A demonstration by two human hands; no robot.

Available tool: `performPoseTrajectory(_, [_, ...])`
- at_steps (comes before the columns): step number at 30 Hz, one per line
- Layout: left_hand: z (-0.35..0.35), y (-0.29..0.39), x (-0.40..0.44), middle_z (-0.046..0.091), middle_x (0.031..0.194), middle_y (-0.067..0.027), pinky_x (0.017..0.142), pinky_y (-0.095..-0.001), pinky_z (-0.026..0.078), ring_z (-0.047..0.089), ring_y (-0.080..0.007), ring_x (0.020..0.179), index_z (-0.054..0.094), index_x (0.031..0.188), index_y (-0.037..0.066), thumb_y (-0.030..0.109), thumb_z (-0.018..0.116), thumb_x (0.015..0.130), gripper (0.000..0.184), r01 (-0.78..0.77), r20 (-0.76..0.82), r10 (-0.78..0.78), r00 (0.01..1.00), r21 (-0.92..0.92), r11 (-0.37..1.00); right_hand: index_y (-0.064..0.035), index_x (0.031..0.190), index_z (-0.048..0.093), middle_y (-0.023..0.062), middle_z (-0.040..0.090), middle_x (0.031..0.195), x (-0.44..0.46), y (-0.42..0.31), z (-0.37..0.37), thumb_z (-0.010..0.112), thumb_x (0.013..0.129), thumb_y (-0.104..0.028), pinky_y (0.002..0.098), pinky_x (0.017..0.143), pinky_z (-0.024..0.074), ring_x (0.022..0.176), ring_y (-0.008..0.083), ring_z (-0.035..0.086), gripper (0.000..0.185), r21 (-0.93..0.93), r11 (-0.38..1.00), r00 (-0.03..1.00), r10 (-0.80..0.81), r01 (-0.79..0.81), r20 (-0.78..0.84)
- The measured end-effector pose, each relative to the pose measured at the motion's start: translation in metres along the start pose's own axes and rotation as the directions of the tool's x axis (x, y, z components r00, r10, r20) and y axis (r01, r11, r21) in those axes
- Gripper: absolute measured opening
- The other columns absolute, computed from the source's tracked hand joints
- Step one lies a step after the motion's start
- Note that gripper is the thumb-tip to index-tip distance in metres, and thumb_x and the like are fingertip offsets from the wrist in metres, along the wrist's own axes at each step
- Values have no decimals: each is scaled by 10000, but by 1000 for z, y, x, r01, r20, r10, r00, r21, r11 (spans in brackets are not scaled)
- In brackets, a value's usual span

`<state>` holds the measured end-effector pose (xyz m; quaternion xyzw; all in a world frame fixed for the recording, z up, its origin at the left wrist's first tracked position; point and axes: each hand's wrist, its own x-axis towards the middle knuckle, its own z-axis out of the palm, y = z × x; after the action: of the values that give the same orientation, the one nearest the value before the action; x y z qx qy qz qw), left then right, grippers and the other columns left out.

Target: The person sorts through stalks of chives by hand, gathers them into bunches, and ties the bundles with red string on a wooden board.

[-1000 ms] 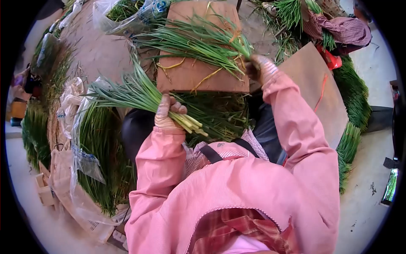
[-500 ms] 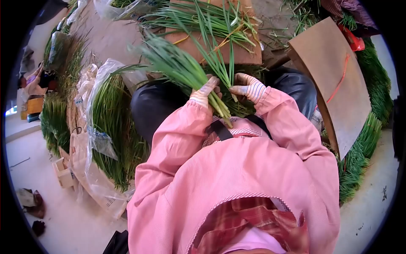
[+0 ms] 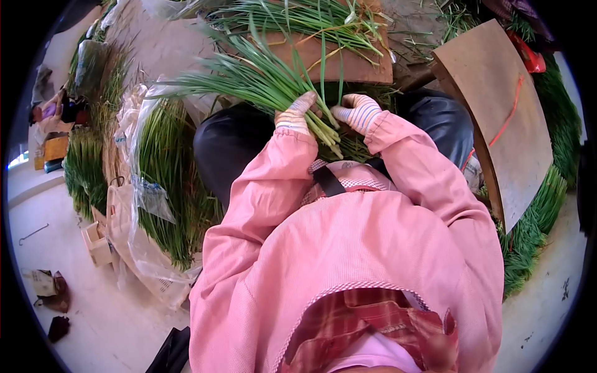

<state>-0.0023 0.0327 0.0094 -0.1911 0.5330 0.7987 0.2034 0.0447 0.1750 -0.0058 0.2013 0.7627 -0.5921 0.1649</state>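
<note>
My left hand point(image 3: 297, 114), in a striped work glove, is closed around a bunch of green onions point(image 3: 252, 79). Their leaves fan out to the upper left, and the pale stem ends point down toward my lap. Close beside it is my right hand point(image 3: 357, 114), gloved the same way. Its fingers are pinched at the bunch's right edge, where a few upright stalks run down to the fingertips; the exact grip is partly hidden. More loose green onions point(image 3: 311, 20) lie on a brown board point(image 3: 367, 73) in front of me.
At my left, a plastic-lined heap of green onions point(image 3: 165, 180) stands near a small wooden box point(image 3: 96, 244). A tilted brown panel point(image 3: 504, 112) with red string rises at my right, beside stacked greens point(image 3: 532, 242). Another person point(image 3: 53, 118) sits far left.
My right hand has brought its few stalks against the bunch in my left hand. Both hands have shifted slightly up in view, and the bunch has swung flatter toward the left.
</note>
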Motion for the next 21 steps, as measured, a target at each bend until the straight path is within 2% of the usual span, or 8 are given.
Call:
performPoseTrajectory(1, [2,12,-5,507,598,-48,435,-321,401,467,-192,491,560,764,59,105,679,670,159,-7,-13,7,1000,-6,1000,-40,761,591,106,560,622,3,5,-3,619,677,-338,323,540,439,588,195,561,311,-423,904,995,-88,64,-37])
performPoseTrajectory(4, [-6,37,6,507,578,-53,427,-296,400,472,-182,472,560,738,55,121,668,685,137,-44,-47,44,998,-1,999,-23,779,605,143,575,665,-10,22,-36,614,657,-404,336,610,431,631,216,555,400,-646,763,999,31,4,43])
performPoseTrajectory(7, [-11,37,16,518,566,-44,411,-289,406,483,-161,458,573,752,52,138,659,698,133,-23,36,19,999,123,992,-13,764,591,106,564,633,-32,-12,-42,640,690,-398,305,604,434,616,188,527,396,-440,894,996,67,-87,-61])
performPoseTrajectory(10, [5,15,18,541,610,-59,437,-301,421,511,-179,491,579,797,68,132,691,675,178,-21,66,9,998,174,985,-10,883,531,88,581,740,-32,-28,-14,669,691,-286,280,635,421,656,144,494,364,-226,940,952,-285,256,-110])
performPoseTrajectory(12, [16,7,18,549,634,-57,442,-308,428,512,-189,499,575,805,72,139,702,667,200,-63,86,41,995,266,962,-12,943,514,74,582,773,-23,-29,-5,673,685,-237,272,670,419,697,132,503,377,-217,948,972,-228,234,54])
performPoseTrajectory(14, [5,9,13,560,681,-49,448,-292,435,515,-169,517,561,848,74,139,696,679,226,119,93,-146,985,252,960,-29,960,508,56,572,737,-13,-8,-9,660,707,-213,264,582,431,633,130,512,348,-212,931,955,-290,296,60])
performPoseTrajectory(17, [-15,14,-5,557,707,-32,456,-252,437,504,-126,527,520,934,87,130,651,726,250,78,92,-82,992,50,996,-34,934,521,61,559,691,-28,-13,-18,578,787,-206,248,414,400,473,126,482,233,483,854,981,174,-192,82])
performPoseTrajectory(21, [-22,0,-17,546,715,-18,476,-263,424,522,-134,608,517,927,102,147,703,684,309,197,139,-204,969,66,978,-41,874,563,42,538,600,-47,-12,-16,470,833,-296,254,401,393,439,122,477,274,481,832,931,107,-277,350])
